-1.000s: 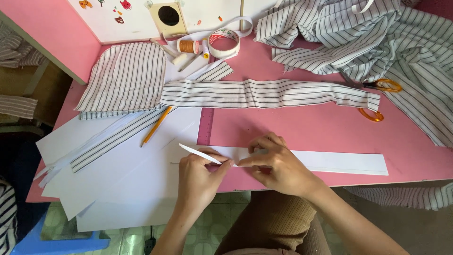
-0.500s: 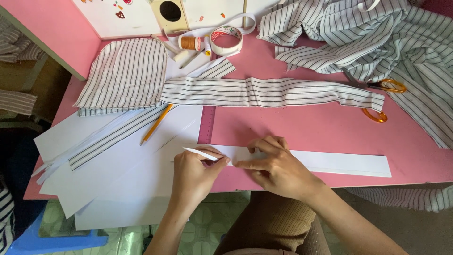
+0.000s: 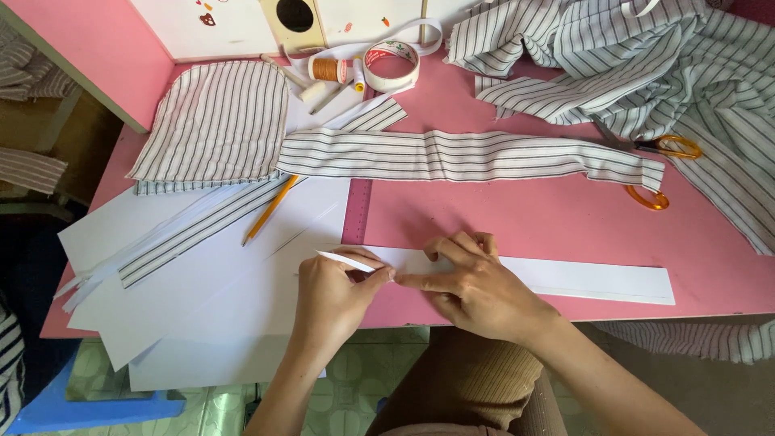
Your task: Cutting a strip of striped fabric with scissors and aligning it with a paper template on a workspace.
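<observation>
White paper strip — long, flat; left hand grips a white marker, right hand pins it.

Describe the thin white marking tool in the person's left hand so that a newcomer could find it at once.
Start at the pink table and find the long white paper strip along its near edge. At the strip's left end, the left hand pinches a slim white pointed stick. Unlike the yellow pencil lying loose farther back, it is white and held.

paper strip before fabric band — scissors right
</observation>
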